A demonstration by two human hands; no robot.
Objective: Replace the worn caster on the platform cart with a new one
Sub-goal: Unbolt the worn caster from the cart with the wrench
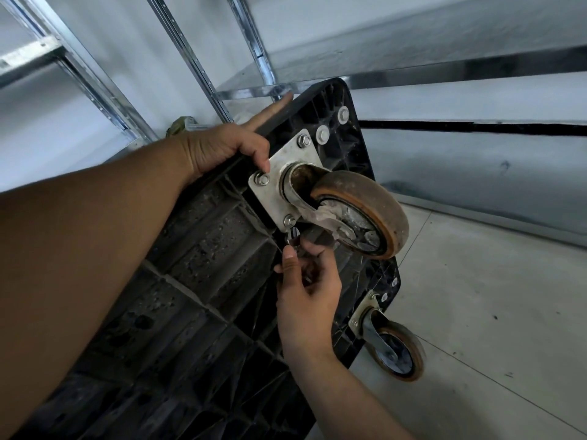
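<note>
The black ribbed platform cart (197,249) stands tipped on its side, underside facing me. A worn caster (359,211) with a dirty orange-rimmed wheel hangs from a steel mounting plate (286,173) with hex bolts at its corners. My left hand (228,147) grips the cart's upper edge beside the plate, thumb by a corner bolt, index finger pointing up. My right hand (308,287) sits just under the plate's lower bolt (289,220) and pinches a small metal tool (293,239) against it; the tool is mostly hidden by my fingers.
A second caster (394,350) is mounted at the cart's lower corner, near the grey tiled floor (492,312). Metal shelving uprights (187,55) and a shelf board (413,49) stand behind the cart against a pale wall.
</note>
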